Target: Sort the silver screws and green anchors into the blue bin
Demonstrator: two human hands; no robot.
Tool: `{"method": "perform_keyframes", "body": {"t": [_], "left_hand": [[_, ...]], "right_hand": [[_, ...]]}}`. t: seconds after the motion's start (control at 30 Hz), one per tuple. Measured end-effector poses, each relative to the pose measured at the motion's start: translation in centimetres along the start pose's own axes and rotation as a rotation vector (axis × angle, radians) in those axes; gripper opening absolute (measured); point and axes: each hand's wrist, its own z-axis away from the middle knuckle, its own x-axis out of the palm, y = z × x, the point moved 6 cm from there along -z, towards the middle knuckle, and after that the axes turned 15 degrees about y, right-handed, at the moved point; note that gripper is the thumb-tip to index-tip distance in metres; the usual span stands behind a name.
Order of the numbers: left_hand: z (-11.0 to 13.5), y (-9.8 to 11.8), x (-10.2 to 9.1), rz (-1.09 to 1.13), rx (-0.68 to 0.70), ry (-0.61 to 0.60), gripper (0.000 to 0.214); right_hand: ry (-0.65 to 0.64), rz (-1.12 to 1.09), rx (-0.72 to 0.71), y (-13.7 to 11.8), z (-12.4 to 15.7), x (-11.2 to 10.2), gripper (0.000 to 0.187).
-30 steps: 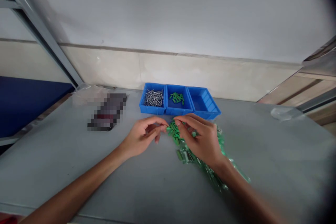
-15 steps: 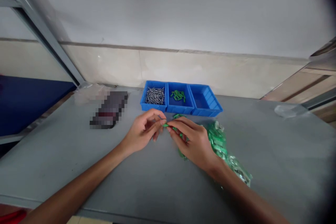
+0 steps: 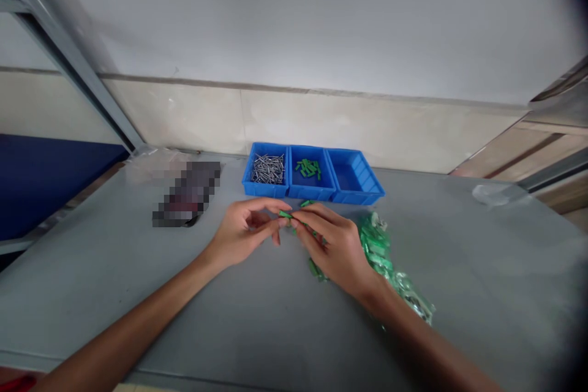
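Note:
My left hand (image 3: 241, 233) pinches one end of a small green plastic wall plug (image 3: 284, 214) between its fingertips. My right hand (image 3: 334, 246) meets it from the other side, thumb and forefinger closed at the plug's other end. Whether a screw is in the plug cannot be made out. More green plugs (image 3: 315, 269) lie on the table under and beside my right hand, which partly hides them. Behind the hands, silver screws (image 3: 268, 169) fill the left blue bin (image 3: 265, 190), and several green plugs (image 3: 307, 168) lie in the middle bin (image 3: 311, 192).
A third blue bin (image 3: 356, 197) adjoins on the right. Clear packets of green and metal pieces (image 3: 376, 248) lie right of my right hand. A blurred dark object (image 3: 188, 193) and crumpled plastic (image 3: 154, 162) are at left, another plastic piece (image 3: 490, 195) at far right.
The green plug has tilted and shows more of its length between my fingertips. My left forefinger has straightened a little. The whole view has shifted slightly.

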Motion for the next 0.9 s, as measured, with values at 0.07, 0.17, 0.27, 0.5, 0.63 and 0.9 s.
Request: {"method": "perform_keyframes", "body": {"t": [0.07,0.17,0.27,0.5,0.63,0.9], "left_hand": [[0.0,0.0,0.0,0.020,-0.011,0.006,0.017],[0.0,0.1,0.0,0.030,0.013,0.009,0.015],[0.1,0.4,-0.2,-0.017,0.092,0.020,0.012],[0.9,1.9,0.0,-0.201,0.448,0.067,0.013],[1.1,2.6,0.1,-0.253,0.572,0.111,0.013],[0.9,2.4,-0.1,-0.252,0.501,0.097,0.011]], "right_hand": [[-0.005,0.003,0.002,0.1,0.0,0.0,0.018],[-0.032,0.009,0.000,0.3,0.0,0.2,0.018],[-0.056,0.006,-0.009,0.3,0.0,0.3,0.018],[-0.101,-0.028,0.006,0.6,-0.2,0.3,0.018],[-0.156,-0.128,0.132,1.0,-0.5,0.3,0.014],[-0.296,-0.496,0.544,2.3,-0.5,0.5,0.014]]}}
